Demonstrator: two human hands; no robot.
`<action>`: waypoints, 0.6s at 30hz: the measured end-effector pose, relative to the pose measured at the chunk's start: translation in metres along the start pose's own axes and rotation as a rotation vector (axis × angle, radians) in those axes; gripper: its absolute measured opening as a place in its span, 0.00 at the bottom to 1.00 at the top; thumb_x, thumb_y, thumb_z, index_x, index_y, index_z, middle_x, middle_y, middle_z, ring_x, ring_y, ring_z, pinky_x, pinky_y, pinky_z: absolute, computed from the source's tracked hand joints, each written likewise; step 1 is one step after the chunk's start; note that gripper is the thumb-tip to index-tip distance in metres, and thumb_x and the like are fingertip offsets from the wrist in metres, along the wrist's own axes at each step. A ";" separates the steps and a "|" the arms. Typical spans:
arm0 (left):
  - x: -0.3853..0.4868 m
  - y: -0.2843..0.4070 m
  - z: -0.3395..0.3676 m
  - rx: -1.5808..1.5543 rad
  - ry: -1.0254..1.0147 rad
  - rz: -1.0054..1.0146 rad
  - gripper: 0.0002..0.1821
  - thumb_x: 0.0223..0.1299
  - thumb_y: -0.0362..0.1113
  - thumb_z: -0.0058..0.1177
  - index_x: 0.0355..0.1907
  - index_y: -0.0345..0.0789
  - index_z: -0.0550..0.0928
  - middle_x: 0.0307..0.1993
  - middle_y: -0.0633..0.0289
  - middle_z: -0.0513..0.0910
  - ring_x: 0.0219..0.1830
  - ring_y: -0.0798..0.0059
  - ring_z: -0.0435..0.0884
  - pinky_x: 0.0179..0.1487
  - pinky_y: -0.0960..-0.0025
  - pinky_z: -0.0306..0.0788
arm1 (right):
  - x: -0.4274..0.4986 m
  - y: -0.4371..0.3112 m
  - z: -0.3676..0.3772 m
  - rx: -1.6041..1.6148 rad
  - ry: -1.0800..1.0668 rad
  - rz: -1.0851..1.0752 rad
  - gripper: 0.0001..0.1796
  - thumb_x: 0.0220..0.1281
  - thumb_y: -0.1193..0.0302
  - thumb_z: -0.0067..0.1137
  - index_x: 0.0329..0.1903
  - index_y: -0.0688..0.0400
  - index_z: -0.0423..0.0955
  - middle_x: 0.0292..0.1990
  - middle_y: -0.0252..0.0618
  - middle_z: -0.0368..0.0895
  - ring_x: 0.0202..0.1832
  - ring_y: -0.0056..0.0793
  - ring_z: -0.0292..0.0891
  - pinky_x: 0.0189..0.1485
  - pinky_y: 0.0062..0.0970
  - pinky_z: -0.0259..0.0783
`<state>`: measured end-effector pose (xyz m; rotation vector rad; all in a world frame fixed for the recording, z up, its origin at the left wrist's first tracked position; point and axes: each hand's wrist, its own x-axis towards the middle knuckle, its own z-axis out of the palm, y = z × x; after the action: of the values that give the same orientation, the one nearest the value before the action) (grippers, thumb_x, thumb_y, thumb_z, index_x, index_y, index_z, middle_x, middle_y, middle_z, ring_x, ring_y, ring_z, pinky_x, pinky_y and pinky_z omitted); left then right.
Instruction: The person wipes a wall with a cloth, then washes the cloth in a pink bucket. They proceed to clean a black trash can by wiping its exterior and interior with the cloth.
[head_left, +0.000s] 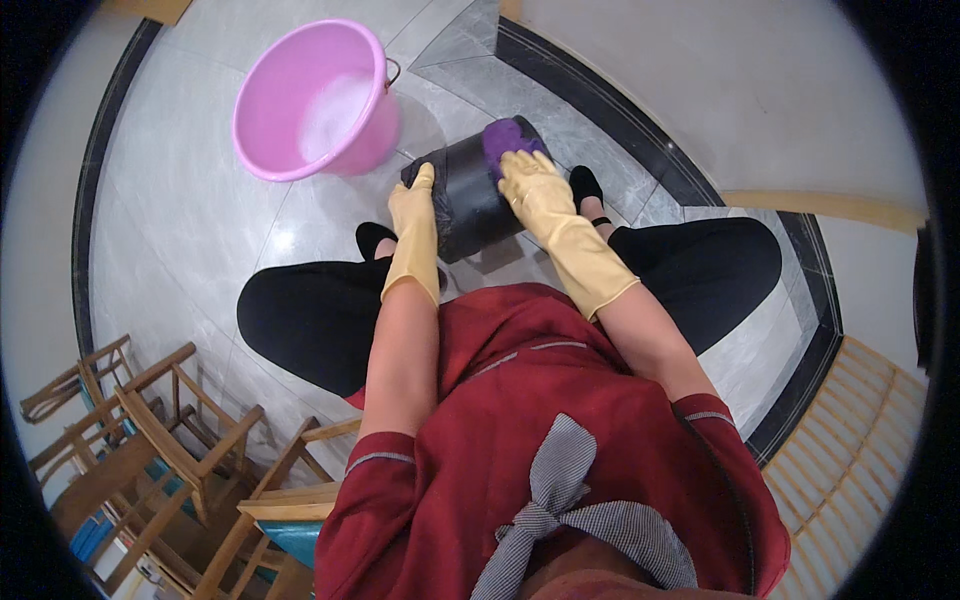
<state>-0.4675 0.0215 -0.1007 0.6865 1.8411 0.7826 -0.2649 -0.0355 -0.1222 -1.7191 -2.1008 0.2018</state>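
A black cylindrical bin (480, 196) lies on its side between my feet, with a crumpled dark plastic liner (442, 199) about its left end. In a cream rubber glove, my left hand (412, 201) grips that end, thumb on the near side and fingers partly hidden. My right hand (534, 187), gloved the same way, presses a purple cloth (508, 142) against the bin's right end. Its fingers lie spread over the cloth's lower edge. Beyond my left hand stands a pink plastic bucket (375, 142) with whitish suds or soapy water (336, 116) inside.
Grey tiles (180, 187) cover the floor. A black skirting (600, 97) runs along the wall at upper right. Wooden chairs (172, 442) crowd the lower left, and a slatted wooden panel (840, 457) stands at lower right.
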 end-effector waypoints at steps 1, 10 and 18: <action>0.003 -0.003 0.004 0.065 0.042 -0.025 0.33 0.64 0.51 0.70 0.56 0.22 0.81 0.50 0.46 0.87 0.50 0.57 0.86 0.57 0.58 0.77 | 0.002 0.008 0.001 -0.006 -0.080 0.071 0.20 0.73 0.65 0.57 0.61 0.63 0.77 0.61 0.51 0.83 0.68 0.44 0.76 0.78 0.40 0.62; 0.033 -0.031 0.028 0.028 0.064 -0.053 0.37 0.59 0.60 0.70 0.52 0.25 0.83 0.50 0.41 0.87 0.55 0.49 0.85 0.62 0.53 0.73 | -0.013 -0.007 0.025 -0.267 -0.137 -0.033 0.21 0.65 0.72 0.56 0.59 0.68 0.79 0.63 0.56 0.81 0.67 0.49 0.77 0.79 0.46 0.61; 0.044 -0.036 0.030 0.077 0.054 -0.041 0.32 0.62 0.59 0.67 0.50 0.28 0.85 0.48 0.44 0.89 0.54 0.49 0.86 0.61 0.53 0.73 | 0.015 0.001 0.002 -0.088 -0.253 0.009 0.21 0.66 0.76 0.54 0.61 0.63 0.79 0.61 0.51 0.84 0.66 0.46 0.78 0.77 0.40 0.65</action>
<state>-0.4595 0.0379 -0.1621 0.6795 1.9370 0.7130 -0.2671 -0.0203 -0.1212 -1.8374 -2.3122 0.3514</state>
